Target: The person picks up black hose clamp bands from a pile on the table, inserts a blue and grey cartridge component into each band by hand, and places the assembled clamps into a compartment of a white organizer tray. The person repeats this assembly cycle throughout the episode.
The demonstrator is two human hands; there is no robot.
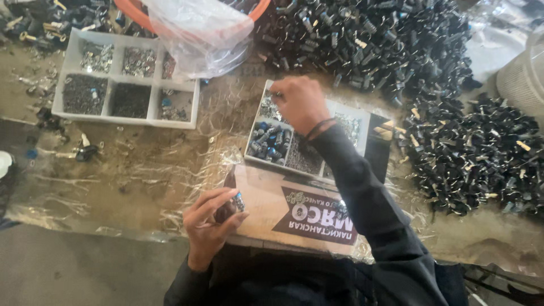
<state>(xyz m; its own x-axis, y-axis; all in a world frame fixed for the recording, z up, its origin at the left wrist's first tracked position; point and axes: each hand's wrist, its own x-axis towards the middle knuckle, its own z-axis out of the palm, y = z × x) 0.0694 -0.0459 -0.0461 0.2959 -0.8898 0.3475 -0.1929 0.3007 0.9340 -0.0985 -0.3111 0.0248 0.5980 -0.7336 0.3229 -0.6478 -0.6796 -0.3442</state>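
- Head-cam view down onto a messy workbench (141, 170) covered w/ crinkled clear plastic film.
- Left hand (211, 224), near the bench's front edge: fingers curled shut around a small dark part (231, 205) w/ a shiny metal tip, held up off the bench and tilted toward the viewer, prob. so the tip end can be seen and worked on.
- Right hand (300, 103), arm stretched fwd in a dark sleeve, dark band at the wrist: fingertips dip into the far left cell of a small white tray (367, 126). Fingers pinched together; what they grip is hidden, can't tell.
- That tray sits just beyond a cardboard sheet (272, 198), within easy reach of both hands; its cells hold small blue-capped pieces (267, 141) and grey metal bits, sorted by kind so each can be picked w/o looking far.
- Cardboard sheet lies flat at the front edge, between person and tray, likely as a work pad.
- Second, bigger tray (73, 116) at the bench's left, six cells of screws and tiny hardware, well apart from both hands.
- Clear bag (198, 39) slumps over that tray's far right corner, partly covering it.
- Big heaps of black parts (453, 130) fill the far and right side, crowding close to the small tray's right.
- Loose bits scattered left; pale ribbed tub (524, 79) at right edge.
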